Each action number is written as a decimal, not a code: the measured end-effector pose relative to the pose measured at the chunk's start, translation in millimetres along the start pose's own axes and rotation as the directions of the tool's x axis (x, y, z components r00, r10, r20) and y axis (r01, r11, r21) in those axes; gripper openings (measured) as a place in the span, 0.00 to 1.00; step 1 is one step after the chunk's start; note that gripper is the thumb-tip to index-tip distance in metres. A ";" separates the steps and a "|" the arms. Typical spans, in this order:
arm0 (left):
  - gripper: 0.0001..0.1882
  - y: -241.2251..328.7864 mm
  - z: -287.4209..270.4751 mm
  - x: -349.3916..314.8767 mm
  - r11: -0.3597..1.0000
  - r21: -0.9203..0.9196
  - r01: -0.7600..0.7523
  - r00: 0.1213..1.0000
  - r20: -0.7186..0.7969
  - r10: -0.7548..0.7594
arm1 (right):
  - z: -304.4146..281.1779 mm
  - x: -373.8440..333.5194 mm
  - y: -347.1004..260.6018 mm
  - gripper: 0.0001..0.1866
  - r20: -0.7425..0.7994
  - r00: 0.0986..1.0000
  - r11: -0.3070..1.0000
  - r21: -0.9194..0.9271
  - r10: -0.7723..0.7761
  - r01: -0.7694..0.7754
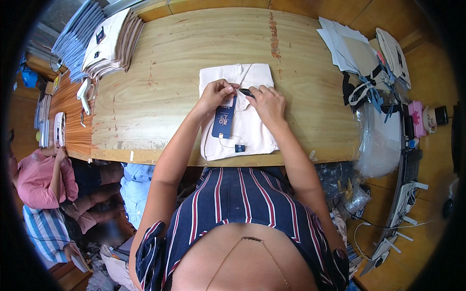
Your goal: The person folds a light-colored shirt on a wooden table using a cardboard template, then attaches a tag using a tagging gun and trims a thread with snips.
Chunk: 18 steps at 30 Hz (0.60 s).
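A folded pale cream garment lies on the wooden table in front of me. On it is a long navy hang tag, and a thin string loop runs from its lower end past a small navy label. My left hand is closed in a pinch at the upper end of the tag, beside a pale sticker partly under the fingers. My right hand grips a small black tool, its tip close to the left fingertips. The fingers hide most of the tool, so its exact kind is unclear.
Folded cream garments and blue ones are stacked at the far left. A white tagging gun lies near them. Papers, straps and clear plastic bags crowd the right edge. Another person in a pink top sits at left.
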<state>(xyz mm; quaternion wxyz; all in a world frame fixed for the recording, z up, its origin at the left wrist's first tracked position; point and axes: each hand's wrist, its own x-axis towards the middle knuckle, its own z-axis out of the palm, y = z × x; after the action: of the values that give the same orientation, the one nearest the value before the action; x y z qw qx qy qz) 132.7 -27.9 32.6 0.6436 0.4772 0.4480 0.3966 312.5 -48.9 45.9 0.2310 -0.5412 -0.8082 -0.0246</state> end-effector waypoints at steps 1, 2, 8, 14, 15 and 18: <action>0.06 -0.8 -0.2 0.1 1.000 -0.008 -0.002 1.000 0.002 0.002 | 0.6 -0.1 0.1 0.11 -0.021 1.000 1.000 -0.006 -0.008 0.008; 0.06 -0.9 -0.2 0.0 1.000 -0.012 -0.002 1.000 0.003 0.002 | 1.1 -0.1 0.1 0.11 -0.042 0.999 1.000 -0.013 -0.015 0.015; 0.06 -0.2 0.5 0.1 0.999 -0.035 -0.005 1.000 -0.010 0.004 | 4.2 1.8 -1.0 0.11 -0.008 0.999 0.999 -0.025 -0.032 0.031; 0.06 1.2 1.8 -0.3 0.999 -0.051 0.002 1.000 -0.016 -0.003 | 5.4 -2.6 0.7 0.11 -0.044 0.999 0.999 0.023 0.032 -0.031; 0.06 1.3 2.6 -0.9 0.998 -0.055 0.006 1.000 -0.016 -0.006 | 3.8 -2.9 1.0 0.11 -0.046 0.998 0.999 0.027 0.032 -0.031; 0.06 -1.1 -0.8 0.0 0.999 -0.051 0.017 1.000 -0.003 -0.018 | 0.2 -2.7 1.0 0.11 -0.045 0.999 0.999 0.033 0.015 -0.013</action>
<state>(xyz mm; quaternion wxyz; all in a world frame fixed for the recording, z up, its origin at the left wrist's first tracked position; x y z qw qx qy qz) 132.0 -28.0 31.4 0.6582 0.4561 0.4431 0.4031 314.2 -50.7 44.5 0.2585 -0.5423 -0.7991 -0.0219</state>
